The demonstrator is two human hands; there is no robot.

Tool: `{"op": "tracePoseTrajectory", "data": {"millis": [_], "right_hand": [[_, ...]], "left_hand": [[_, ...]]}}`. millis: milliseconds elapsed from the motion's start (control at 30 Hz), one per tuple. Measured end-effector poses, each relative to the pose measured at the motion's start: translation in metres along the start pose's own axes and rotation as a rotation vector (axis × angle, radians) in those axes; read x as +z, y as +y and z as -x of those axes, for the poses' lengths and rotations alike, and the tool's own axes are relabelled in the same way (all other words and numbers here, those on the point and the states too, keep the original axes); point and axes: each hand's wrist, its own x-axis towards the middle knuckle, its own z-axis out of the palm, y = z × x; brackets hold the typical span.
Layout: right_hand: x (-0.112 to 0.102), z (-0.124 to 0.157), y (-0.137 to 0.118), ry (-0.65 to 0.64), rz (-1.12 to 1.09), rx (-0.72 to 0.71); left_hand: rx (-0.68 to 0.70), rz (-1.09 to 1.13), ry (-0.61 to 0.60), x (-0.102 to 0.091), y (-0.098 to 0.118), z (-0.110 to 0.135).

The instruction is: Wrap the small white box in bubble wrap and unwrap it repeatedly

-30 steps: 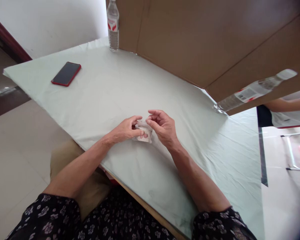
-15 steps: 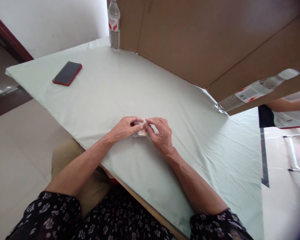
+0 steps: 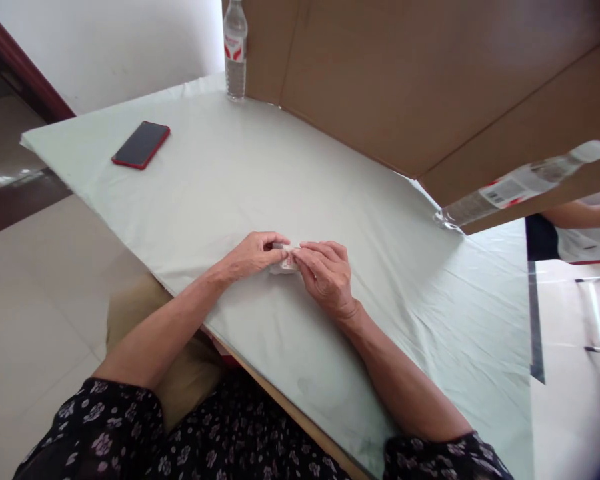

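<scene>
Both my hands meet at the middle of a table covered with a pale green cloth (image 3: 220, 180). My left hand (image 3: 253, 257) and my right hand (image 3: 325, 277) are both closed on a small clear packet (image 3: 286, 263) with red and white inside. The packet rests low against the cloth and is mostly hidden by my fingers. My right fingers lie over its right side, my left fingertips pinch its left end.
A red-cased phone (image 3: 141, 144) lies at the far left. One water bottle (image 3: 235, 48) stands at the back by a large cardboard sheet (image 3: 405, 80). Another bottle (image 3: 520, 183) stands at the right. Another person's arm (image 3: 580, 215) shows at the far right.
My right hand has come down from a raised, half-open pose and closed over the packet. The packet now sits lower and more hidden between both hands.
</scene>
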Motion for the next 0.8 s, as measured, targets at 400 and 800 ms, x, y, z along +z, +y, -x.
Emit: {"op": "tracePoseTrajectory", "data": {"millis": [400, 800], "right_hand": [[-0.0026, 0.0010, 0.0068, -0.039, -0.006, -0.006], [-0.0036, 0.0108, 0.0078, -0.076, -0.110, -0.055]], "left_hand": [[-0.003, -0.033, 0.016, 0.0029, 0.0058, 0.0017], [-0.013, -0.019, 0.017, 0.0035, 0.0054, 0.0012]]}}
